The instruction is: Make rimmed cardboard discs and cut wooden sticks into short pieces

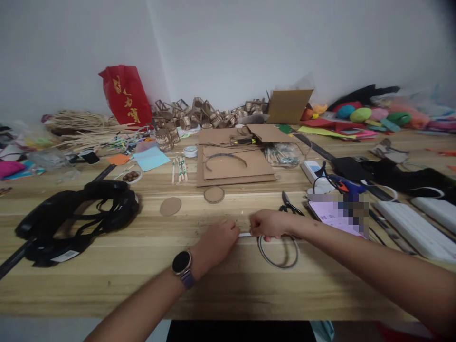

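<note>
A short white strip (245, 234) is stretched between my two hands just above or on the table. My left hand (219, 241), below a wristwatch, is closed and pinches the strip's left end. My right hand (269, 224) is closed at its right end, with curled fingers hiding the grip. A thin grey-white ring (278, 266), like a coil of narrow band, hangs at or lies under my right fingers; whether it joins the strip I cannot tell. Behind my hands lie a plain cardboard disc (170, 206) and another disc with a ridged edge (214, 194). Black scissors (292, 204) lie beyond my right wrist.
Cardboard sheets (235, 164) carry a curved strip (226, 156) and a yellow-black cutter (243, 141). A black headset-like device (76, 221) sits left. A phone (335, 216) and white power strips (416, 230) lie right. Small woven wooden pieces (199, 114) line the wall.
</note>
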Available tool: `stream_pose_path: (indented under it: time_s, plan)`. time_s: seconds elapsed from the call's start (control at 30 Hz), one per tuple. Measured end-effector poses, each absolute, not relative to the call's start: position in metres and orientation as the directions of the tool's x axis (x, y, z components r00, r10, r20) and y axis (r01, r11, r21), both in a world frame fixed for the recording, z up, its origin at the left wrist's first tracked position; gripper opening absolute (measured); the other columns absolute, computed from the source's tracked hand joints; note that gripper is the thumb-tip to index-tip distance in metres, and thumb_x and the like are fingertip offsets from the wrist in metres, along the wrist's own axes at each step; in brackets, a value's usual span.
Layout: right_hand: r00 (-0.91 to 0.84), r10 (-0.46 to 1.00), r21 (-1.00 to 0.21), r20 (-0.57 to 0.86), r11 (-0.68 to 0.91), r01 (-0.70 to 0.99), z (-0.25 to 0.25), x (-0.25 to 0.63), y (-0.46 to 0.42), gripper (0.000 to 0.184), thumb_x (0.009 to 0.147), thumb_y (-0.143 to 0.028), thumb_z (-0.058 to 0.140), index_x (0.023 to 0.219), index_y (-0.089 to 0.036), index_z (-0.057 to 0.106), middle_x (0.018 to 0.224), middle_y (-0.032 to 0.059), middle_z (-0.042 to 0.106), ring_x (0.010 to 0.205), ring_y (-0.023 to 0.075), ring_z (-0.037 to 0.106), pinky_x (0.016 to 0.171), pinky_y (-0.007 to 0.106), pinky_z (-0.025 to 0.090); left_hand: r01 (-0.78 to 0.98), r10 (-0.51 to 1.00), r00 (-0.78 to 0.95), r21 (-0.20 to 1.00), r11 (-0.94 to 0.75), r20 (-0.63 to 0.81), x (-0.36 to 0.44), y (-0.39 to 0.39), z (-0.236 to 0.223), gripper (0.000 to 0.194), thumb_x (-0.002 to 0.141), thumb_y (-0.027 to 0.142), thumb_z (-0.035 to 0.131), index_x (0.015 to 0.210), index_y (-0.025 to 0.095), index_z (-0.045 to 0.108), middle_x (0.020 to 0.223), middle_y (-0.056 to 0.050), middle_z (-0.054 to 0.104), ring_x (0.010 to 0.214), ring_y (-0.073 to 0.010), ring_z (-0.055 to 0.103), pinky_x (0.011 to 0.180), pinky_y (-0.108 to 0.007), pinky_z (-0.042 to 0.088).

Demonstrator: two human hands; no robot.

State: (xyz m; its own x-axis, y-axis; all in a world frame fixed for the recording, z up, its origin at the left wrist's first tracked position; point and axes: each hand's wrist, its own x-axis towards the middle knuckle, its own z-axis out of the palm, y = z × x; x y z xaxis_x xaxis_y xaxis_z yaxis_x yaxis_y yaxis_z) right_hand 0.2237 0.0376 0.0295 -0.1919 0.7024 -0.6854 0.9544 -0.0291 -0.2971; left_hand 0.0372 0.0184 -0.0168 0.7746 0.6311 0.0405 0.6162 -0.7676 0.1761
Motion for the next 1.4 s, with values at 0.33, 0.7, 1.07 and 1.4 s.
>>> stream_pose_path:
  time_s: [0.33, 0.7, 1.07, 1.4]
  plan:
    - [-0.193, 0.719, -0.353, -0.667, -0.077, 0.932, 0.021, 0.224, 0.041, 0.024, 0.082, -0.034, 0.055, 0.072, -0.015, 0.066, 0.044, -0.0036, 0.052, 0.037, 0.007, 0.036, 0.042, 0.02, 0.03, 0.596, 0.665, 0.743, 0.379, -0.708, 0.075, 0.046, 0.02, -0.026, 0.027, 0.095, 0.018, 0.042, 0.083, 0.016, 0.066, 0.089, -0.006, 0.064, 0.084, -0.0187, 0.057, 0.074, -0.028, 0.044]
    - [-0.19, 0.702, -0.471, -0.687, -0.231, 0.852, 0.027, 0.251, 0.038, 0.027, 0.072, -0.039, 0.066, 0.059, -0.016, 0.06, 0.046, -0.0062, 0.049, 0.036, 0.0037, 0.035, 0.034, 0.016, 0.024, 0.577, 0.653, 0.75, 0.377, -0.724, 0.106, 0.047, 0.02, -0.029, 0.024, 0.093, 0.014, 0.044, 0.083, 0.014, 0.066, 0.088, -0.007, 0.064, 0.084, -0.0185, 0.057, 0.075, -0.029, 0.045]
    - [-0.171, 0.7, -0.428, -0.694, -0.209, 0.879, 0.028, 0.275, 0.032, 0.032, 0.07, -0.042, 0.07, 0.058, -0.014, 0.059, 0.051, -0.0037, 0.055, 0.039, 0.0044, 0.041, 0.037, 0.017, 0.025, 0.551, 0.624, 0.771, 0.356, -0.755, 0.13, 0.044, 0.022, -0.036, 0.024, 0.095, 0.016, 0.044, 0.097, 0.019, 0.067, 0.088, -0.004, 0.061, 0.085, -0.0174, 0.053, 0.072, -0.027, 0.041]
    - [-0.142, 0.731, -0.32, -0.667, -0.108, 0.941, 0.028, 0.275, 0.032, 0.026, 0.075, -0.031, 0.063, 0.055, -0.014, 0.062, 0.053, 0.0006, 0.062, 0.046, 0.0093, 0.052, 0.047, 0.018, 0.038, 0.587, 0.644, 0.764, 0.377, -0.716, 0.034, 0.048, 0.019, -0.027, 0.033, 0.098, 0.032, 0.037, 0.098, 0.017, 0.067, 0.085, -0.003, 0.056, 0.082, -0.0179, 0.049, 0.07, -0.028, 0.036]
